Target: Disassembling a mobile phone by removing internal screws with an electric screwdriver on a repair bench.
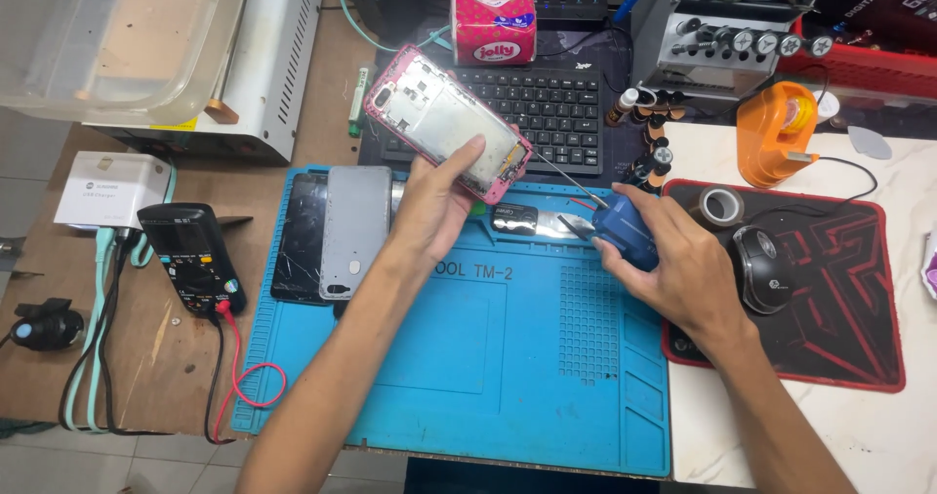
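My left hand (435, 204) holds a pink-framed phone chassis (444, 118), back cover off, tilted above the blue work mat (508, 357). My right hand (673, 260) grips a blue electric screwdriver (625, 228); its thin bit (566, 175) points up-left toward the lower right edge of the chassis. A grey back cover (355, 228) and a cracked black screen panel (300, 237) lie side by side on the mat's left part. A small metal tool with a black handle (532, 221) rests on the mat between my hands.
A black multimeter (192, 257) with red lead sits left of the mat. Black keyboard (542, 108), tissue box (494, 18) and a rack of screwdriver bits (727, 40) stand behind. Mouse (763, 267), tape roll (722, 205) and orange dispenser (776, 133) are at right.
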